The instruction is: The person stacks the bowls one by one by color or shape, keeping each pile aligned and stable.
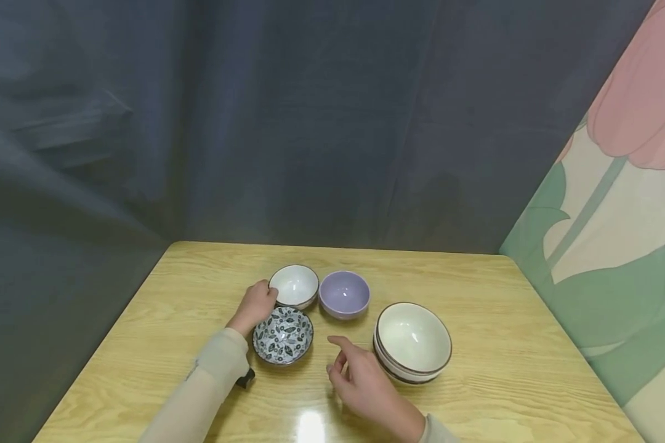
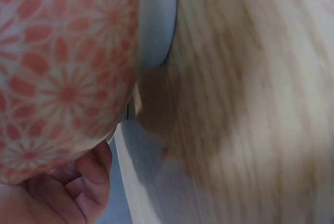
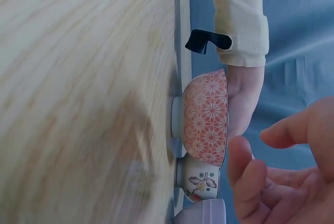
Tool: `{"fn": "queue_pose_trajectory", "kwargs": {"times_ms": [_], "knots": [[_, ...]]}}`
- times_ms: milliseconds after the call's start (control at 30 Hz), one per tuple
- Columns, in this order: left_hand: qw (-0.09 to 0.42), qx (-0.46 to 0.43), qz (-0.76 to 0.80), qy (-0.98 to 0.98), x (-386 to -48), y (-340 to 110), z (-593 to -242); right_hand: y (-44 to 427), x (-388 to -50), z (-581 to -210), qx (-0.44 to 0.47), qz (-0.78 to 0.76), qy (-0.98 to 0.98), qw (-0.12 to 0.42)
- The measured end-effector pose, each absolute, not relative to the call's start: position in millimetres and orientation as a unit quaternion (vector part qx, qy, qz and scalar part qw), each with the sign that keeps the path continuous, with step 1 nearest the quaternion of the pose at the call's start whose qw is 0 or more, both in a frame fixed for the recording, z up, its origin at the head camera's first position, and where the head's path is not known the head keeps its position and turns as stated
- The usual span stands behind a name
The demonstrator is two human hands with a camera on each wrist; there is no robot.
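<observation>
My left hand [image 1: 257, 303] pinches the left rim of a white bowl [image 1: 295, 284] with a dark edge. Just in front of that bowl stands a second one, the patterned bowl [image 1: 283, 336], dark leaves inside and red flowers outside [image 3: 206, 117]. In the left wrist view its flowered wall [image 2: 68, 72] fills the upper left, partly covering the curled fingers [image 2: 96, 177]. Painted fruit and leaves mark the outside of the white bowl [image 3: 201, 181]. My right hand [image 1: 362, 378] hovers over the table, loosely bent and holding nothing, left of the stacked cream bowls [image 1: 414, 338].
A purple bowl [image 1: 344, 295] stands close against the white bowl's right side. The wooden table [image 1: 510, 344] reaches back to a dark curtain [image 1: 321, 123]. On the right hangs a tulip-patterned cloth [image 1: 615, 246]. A black strap piece [image 1: 245, 378] hangs beneath the left wrist.
</observation>
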State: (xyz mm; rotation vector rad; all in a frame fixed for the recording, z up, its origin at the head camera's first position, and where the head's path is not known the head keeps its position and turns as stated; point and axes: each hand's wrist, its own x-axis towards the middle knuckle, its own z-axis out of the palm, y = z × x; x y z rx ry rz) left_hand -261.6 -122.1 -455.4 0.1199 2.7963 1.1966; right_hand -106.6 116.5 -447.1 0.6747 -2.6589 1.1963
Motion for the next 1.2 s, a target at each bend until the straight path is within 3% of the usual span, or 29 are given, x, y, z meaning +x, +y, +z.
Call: {"fn": "queue_pose_trajectory", "kwargs": {"times_ms": [733, 1200], "knots": [[-0.006, 0.024, 0.397, 0.917, -250.7, -141.0, -423.4, 121.0, -108.3, -445.6, 0.209, 0.386, -0.897, 0.061], [-0.003, 0.077, 0.403, 0.912, -207.1, -162.5, -387.5, 122.2, -109.2, -446.5, 0.206, 0.394, -0.894, 0.049]]}}
